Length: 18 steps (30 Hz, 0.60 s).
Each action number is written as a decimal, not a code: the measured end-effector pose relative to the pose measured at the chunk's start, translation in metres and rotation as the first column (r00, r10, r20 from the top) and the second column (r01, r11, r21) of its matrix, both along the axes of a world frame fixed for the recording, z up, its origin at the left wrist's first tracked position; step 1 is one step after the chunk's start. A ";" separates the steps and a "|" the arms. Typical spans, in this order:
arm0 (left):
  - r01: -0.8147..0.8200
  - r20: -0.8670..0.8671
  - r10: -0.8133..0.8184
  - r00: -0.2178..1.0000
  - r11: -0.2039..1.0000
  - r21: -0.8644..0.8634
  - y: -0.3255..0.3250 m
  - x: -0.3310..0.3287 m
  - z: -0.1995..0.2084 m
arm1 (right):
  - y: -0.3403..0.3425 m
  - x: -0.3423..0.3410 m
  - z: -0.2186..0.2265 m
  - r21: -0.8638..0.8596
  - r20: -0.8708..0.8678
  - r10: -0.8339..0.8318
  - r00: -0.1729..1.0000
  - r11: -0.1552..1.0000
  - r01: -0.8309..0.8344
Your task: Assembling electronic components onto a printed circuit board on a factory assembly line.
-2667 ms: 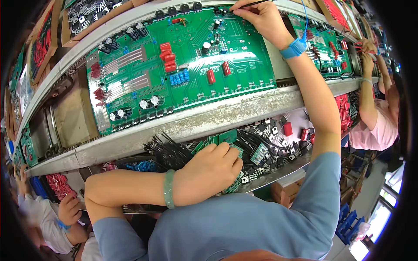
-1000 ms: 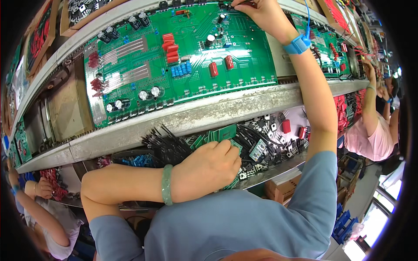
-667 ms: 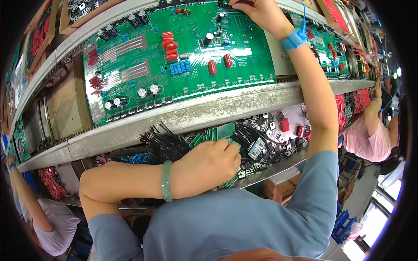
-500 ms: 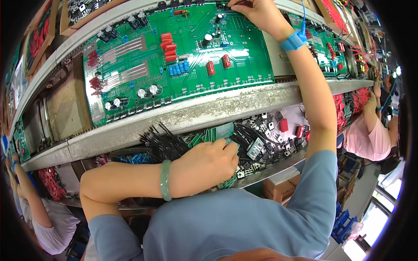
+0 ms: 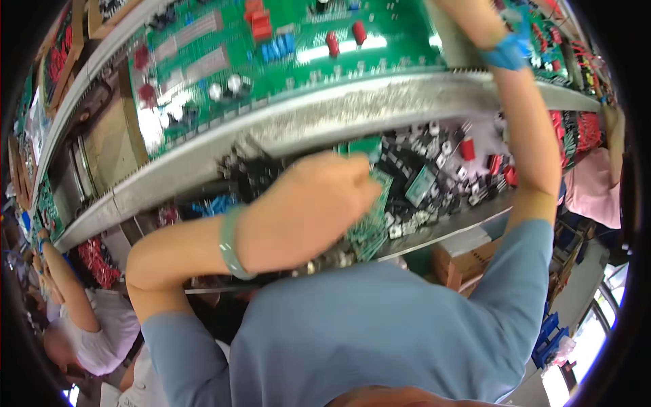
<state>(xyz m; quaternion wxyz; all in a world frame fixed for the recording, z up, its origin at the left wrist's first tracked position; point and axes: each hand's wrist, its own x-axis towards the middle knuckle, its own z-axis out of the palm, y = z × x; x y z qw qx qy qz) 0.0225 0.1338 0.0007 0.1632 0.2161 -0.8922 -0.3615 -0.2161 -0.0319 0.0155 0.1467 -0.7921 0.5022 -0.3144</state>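
Observation:
My left hand (image 5: 308, 207), with a jade-green bangle on the wrist, is curled closed and blurred above a parts tray. Whatever its fingers may hold is hidden from view. Beside its fingertips lie small green circuit boards (image 5: 371, 224), and black leaded parts (image 5: 247, 169) sit behind the wrist. My right hand (image 5: 471, 19), wearing a blue wrist strap, reaches past the right end of a large green circuit board (image 5: 305, 68). The picture's top edge cuts off its fingers. On the big board stand red blocks (image 5: 258, 19), blue parts (image 5: 278, 47) and silver-topped capacitors (image 5: 227, 87).
A worn metal rail (image 5: 285, 112) runs between the large board and the parts tray. Red and black components (image 5: 454, 159) fill the tray's right side. A cardboard box (image 5: 464, 258) is below. Other people work at left (image 5: 102, 325) and right (image 5: 593, 183).
The view has tilted, so the large board sits higher in the picture. My right hand has moved right, and its fingers have left the frame. My left hand remains closed over the tray.

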 end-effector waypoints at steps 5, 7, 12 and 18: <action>-0.327 0.071 0.409 0.910 0.602 0.729 -0.024 0.019 0.025 | 0.081 0.002 0.013 0.360 0.142 -0.019 0.990 0.933 -0.033; -0.295 0.005 0.470 0.883 0.547 0.783 -0.035 0.017 0.022 | 0.108 -0.022 -0.002 0.299 0.058 0.137 0.989 0.943 -0.149; -0.439 -0.047 0.563 0.825 0.691 0.575 -0.060 0.020 0.030 | 0.175 -0.026 0.013 0.402 0.015 0.449 0.893 0.815 -0.417; -0.567 -0.250 0.526 0.813 0.813 -0.131 -0.163 0.000 0.012 | 0.224 -0.022 -0.003 0.452 -0.339 0.556 0.759 0.804 -0.387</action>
